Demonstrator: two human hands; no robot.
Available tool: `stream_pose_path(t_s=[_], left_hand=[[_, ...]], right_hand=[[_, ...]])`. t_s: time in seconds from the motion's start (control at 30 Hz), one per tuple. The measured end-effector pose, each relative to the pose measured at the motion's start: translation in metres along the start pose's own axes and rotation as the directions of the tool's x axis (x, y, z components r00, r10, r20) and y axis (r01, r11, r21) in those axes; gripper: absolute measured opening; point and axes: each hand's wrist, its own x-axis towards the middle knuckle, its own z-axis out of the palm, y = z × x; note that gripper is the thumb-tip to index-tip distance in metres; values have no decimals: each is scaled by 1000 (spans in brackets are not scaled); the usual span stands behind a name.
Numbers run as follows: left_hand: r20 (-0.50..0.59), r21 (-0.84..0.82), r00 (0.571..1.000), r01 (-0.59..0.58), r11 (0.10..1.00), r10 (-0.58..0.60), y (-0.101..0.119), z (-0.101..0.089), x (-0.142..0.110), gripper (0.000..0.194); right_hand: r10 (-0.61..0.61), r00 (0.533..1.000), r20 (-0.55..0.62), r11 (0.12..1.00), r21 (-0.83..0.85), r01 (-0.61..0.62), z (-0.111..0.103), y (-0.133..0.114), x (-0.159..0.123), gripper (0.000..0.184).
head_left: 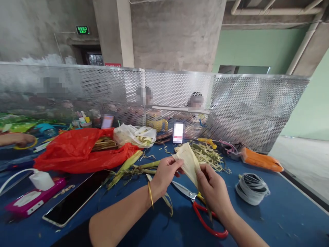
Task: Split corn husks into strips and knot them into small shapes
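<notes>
A pale, cream-coloured corn husk [189,159] is stretched between my two hands above the table. My left hand [167,173], with a gold bangle at the wrist, pinches its left edge between thumb and fingers. On the other side my right hand [212,187] grips the husk's lower right edge. Beneath the hands lie scissors with red handles [205,224], their blades pointing up and left, partly covered by my right hand. Long green-yellow husk leaves [125,168] rest to the left. Behind the held piece is a heap of shredded husk strips [209,156].
A red plastic bag [69,151] and a white bag [135,133] hold husks. A phone [77,199] and magenta power strip [37,197] lie left. Right are a coil of grey strip [252,188] and an orange packet [262,159]. Another person's hand [22,139] shows far left; a perforated screen [177,89] stands behind.
</notes>
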Motion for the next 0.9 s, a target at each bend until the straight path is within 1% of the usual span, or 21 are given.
stream_pose_path(t_s=[0.1,0.17,0.2,0.27,0.33,0.43,0.5,0.53,0.6,0.67,0.7,0.73,0.8,0.87,0.9], left_hand=[[4,21,1000,-5,1000,5,0,1,-1,21],[-4,38,1000,-21,999,21,1,2,-1,20],[-11,46,1000,-29,999,29,1,2,-2,19],[-23,52,999,-37,998,38,1,3,-2,18],[-33,47,999,-31,998,32,2,2,-1,18],[-62,37,998,-14,999,16,4,-2,2,17],[-79,25,997,-9,1000,11,5,-3,3,18],[-76,19,997,-2,1000,4,5,-3,2,19],[-26,27,999,27,999,-27,4,-1,-1,21],[37,61,997,69,996,-71,0,3,-6,23],[45,79,995,84,993,-87,-2,5,-7,24],[28,94,995,93,991,-96,-5,7,-9,24],[-31,129,996,89,988,-86,-8,9,-9,17],[-96,164,994,62,984,-46,-10,8,-6,9],[-127,173,992,38,984,-16,-11,6,-4,8]], right_hand=[[-83,994,-74,981,-181,69,-4,-2,-2,22],[-91,992,-90,972,-225,69,-6,-2,-2,20],[-86,992,-96,974,-218,64,-5,-1,-2,21],[-65,993,-103,986,-157,48,-4,0,0,24],[-33,995,-97,998,-58,28,-3,0,4,29],[34,999,-42,994,105,-30,-2,0,8,32],[75,997,2,980,185,-74,-1,-1,9,34],[84,996,12,975,207,-84,0,0,9,34],[76,997,12,974,213,-77,3,1,8,34],[59,998,7,979,196,-59,8,4,5,33],[52,999,14,980,189,-54,10,5,4,32],[46,999,27,982,180,-51,12,6,2,30],[26,998,56,992,122,-33,15,7,0,25],[3,995,96,1000,-3,-3,16,5,-3,22],[-2,993,118,997,-76,11,16,4,-5,20]])
